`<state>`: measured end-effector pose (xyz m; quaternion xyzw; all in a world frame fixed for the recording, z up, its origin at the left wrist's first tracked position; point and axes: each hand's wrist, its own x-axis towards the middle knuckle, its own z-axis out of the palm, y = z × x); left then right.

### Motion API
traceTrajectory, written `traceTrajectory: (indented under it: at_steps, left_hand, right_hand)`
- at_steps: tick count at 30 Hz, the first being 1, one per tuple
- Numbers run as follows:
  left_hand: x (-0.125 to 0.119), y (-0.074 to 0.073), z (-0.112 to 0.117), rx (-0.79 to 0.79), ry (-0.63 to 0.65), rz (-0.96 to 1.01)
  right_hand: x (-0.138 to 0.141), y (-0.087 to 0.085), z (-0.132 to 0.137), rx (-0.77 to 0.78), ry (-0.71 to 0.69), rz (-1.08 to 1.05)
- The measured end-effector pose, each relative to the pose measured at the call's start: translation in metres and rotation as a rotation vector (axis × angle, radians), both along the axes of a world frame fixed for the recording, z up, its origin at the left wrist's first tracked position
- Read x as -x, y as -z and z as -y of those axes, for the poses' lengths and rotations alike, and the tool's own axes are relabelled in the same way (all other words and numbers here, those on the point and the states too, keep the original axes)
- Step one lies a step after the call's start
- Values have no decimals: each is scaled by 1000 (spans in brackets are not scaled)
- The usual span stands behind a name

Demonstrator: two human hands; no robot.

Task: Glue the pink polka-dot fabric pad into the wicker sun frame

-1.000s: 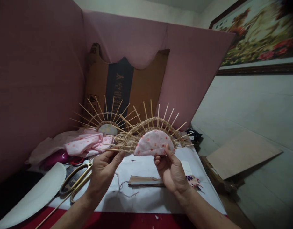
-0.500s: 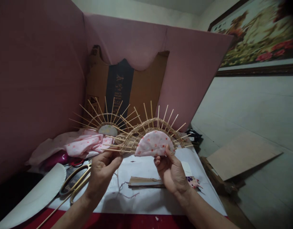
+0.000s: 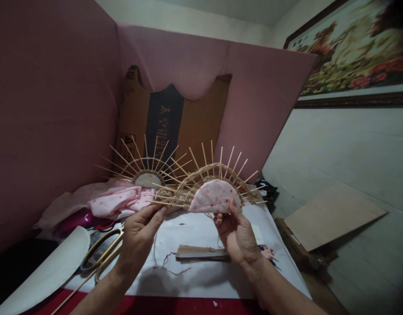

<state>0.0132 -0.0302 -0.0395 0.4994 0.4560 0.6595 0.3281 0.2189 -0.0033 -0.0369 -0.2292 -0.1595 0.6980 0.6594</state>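
Woven fan has edged right, pinched by the right hand; whether the left hand grips it is unclear.

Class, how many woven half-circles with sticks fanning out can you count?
2: the red-dotted half-circle, held in the left hand and right hand; the pale-centred half-circle behind it, further left.

2 hands, 2 fan-shaped weavings, 1 gold-handled pair of scissors and 1 framed picture show.
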Motion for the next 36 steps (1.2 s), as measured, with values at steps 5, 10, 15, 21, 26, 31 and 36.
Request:
traceTrajectory:
  at_steps: [5, 10, 15, 21, 26, 31, 36]
  left_hand:
    - [2, -6, -3, -3, -20, 34]
    - [7, -2, -9, 15, 82, 99]
    - [8, -8, -8, 160, 219, 200]
    - [9, -27, 3, 382, 295, 352]
    - [13, -27, 3, 418, 349, 392]
    - [13, -22, -4, 323, 413, 220]
    - [10, -18, -4, 212, 187, -19]
  right_hand:
    - [-8, -1, -7, -13, 15, 2]
    - [-11, -1, -9, -11, -21, -2]
    - [-12, -1, -9, -54, -77, 50]
    - [-20, 0, -15, -50, -79, 180]
    - [-26, -2, -19, -27, -27, 267]
    - [-34, -6, -23, -56, 21, 339]
    - [-39, -9, -24, -180, 79, 440]
